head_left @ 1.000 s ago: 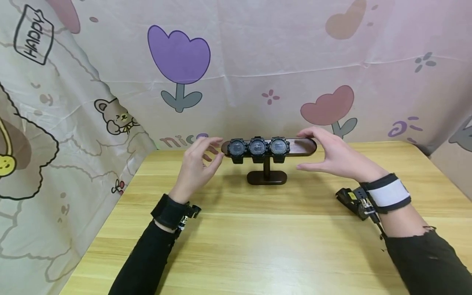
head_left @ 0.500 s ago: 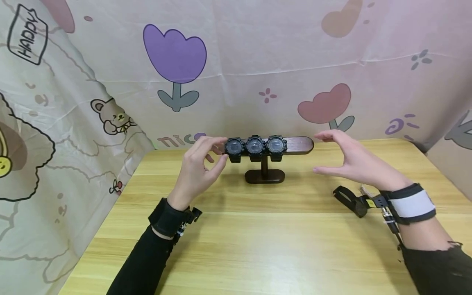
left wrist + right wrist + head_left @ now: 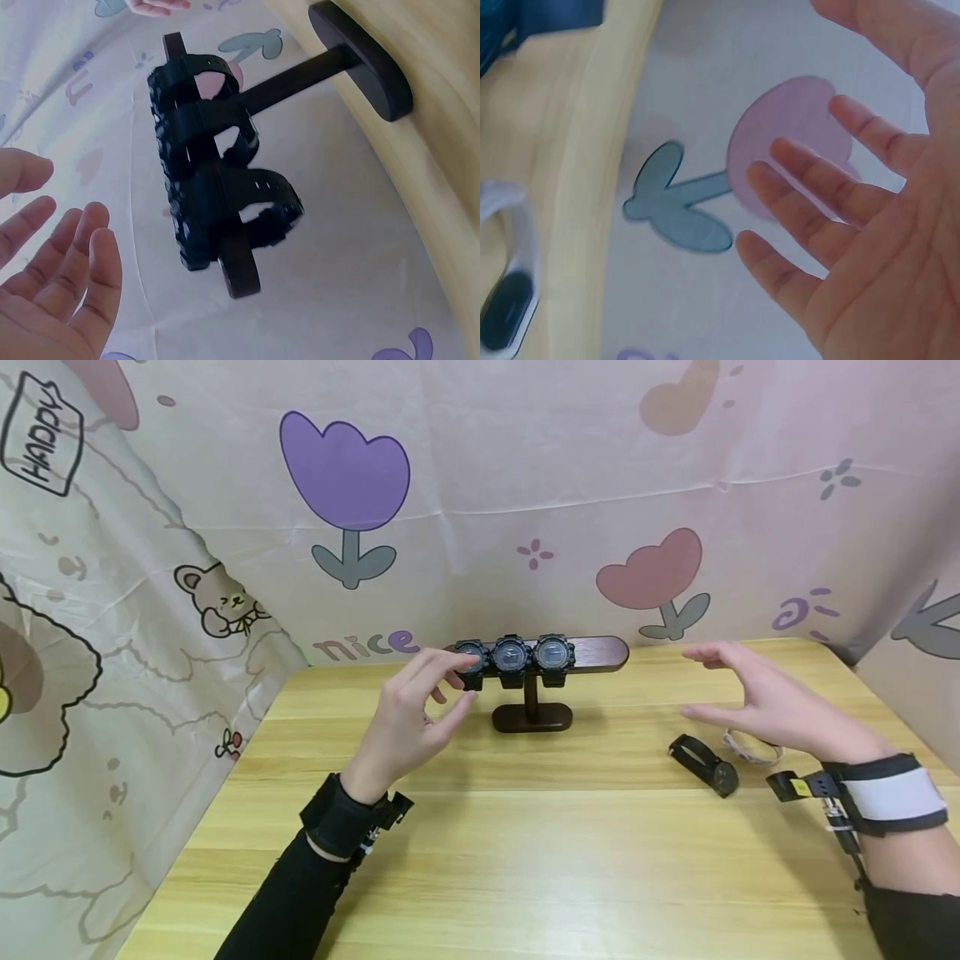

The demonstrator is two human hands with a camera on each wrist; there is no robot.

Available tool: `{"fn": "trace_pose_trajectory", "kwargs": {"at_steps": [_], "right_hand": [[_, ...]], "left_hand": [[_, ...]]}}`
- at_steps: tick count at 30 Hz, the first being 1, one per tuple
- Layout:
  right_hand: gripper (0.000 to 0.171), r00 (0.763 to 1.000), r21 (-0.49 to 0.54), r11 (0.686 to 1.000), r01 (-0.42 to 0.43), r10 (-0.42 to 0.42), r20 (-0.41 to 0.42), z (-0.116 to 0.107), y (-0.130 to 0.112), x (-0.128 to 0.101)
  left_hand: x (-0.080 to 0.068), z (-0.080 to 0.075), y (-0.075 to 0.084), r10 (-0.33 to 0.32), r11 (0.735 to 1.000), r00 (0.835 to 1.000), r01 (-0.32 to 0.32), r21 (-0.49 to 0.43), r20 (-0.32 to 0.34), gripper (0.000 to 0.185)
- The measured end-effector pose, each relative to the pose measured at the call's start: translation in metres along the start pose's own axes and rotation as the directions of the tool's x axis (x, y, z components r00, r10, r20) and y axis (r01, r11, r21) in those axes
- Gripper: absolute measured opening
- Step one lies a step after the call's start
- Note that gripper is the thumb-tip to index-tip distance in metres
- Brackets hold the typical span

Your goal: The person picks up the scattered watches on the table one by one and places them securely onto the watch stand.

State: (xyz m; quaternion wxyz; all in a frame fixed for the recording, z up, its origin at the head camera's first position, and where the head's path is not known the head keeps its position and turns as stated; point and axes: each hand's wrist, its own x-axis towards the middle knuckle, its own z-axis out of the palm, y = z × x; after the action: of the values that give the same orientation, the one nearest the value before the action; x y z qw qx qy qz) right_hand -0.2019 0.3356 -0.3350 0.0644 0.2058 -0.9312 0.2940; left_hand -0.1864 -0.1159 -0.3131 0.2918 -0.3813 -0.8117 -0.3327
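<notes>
A dark wooden watch stand (image 3: 600, 653) stands at the back of the table, its bar carrying three black watches (image 3: 553, 653) towards the left end. My left hand (image 3: 405, 714) is by that end, fingers loosely bent; in the head view its fingertips overlap the leftmost watch (image 3: 471, 680). The left wrist view shows a gap between the left fingers (image 3: 105, 277) and the watches (image 3: 217, 195). To the right of the stand, my right hand (image 3: 780, 706) hovers with fingers and thumb spread, holding nothing. Beneath it lies a white-banded watch (image 3: 525, 247), partly hidden in the head view.
Another black watch (image 3: 705, 766) lies on the wooden table (image 3: 540, 852), left of the white-banded one. A printed cloth (image 3: 480, 460) hangs behind the table, and more cloth (image 3: 150, 693) hangs along its left side.
My right hand has moved right, away from the stand's right end, uncovering the black and white-banded watches. My left hand has shifted slightly right relative to the stand. The head view has turned slightly right.
</notes>
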Motion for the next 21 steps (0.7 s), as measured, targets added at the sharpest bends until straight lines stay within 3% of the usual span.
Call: {"fn": "trace_pose_trajectory", "kwargs": {"at_steps": [10,15,21], "right_hand": [[0.067,0.996,-0.123,0.991,0.05,-0.058,-0.07,-0.003,0.043,-0.021],[0.071,0.998,-0.159,0.986,0.057,-0.061,-0.018,-0.006,0.058,-0.03],[0.083,0.994,-0.133,0.99,-0.049,0.062,0.093,-0.01,0.068,-0.04]], "left_hand": [[-0.001,0.007,0.018,0.103,0.993,0.991,-0.097,-0.066,0.084,0.041],[-0.001,0.01,0.027,0.123,0.99,0.985,-0.114,-0.079,0.12,0.038],[-0.002,0.014,0.032,0.137,0.988,0.981,-0.127,-0.083,0.138,0.038]]}}
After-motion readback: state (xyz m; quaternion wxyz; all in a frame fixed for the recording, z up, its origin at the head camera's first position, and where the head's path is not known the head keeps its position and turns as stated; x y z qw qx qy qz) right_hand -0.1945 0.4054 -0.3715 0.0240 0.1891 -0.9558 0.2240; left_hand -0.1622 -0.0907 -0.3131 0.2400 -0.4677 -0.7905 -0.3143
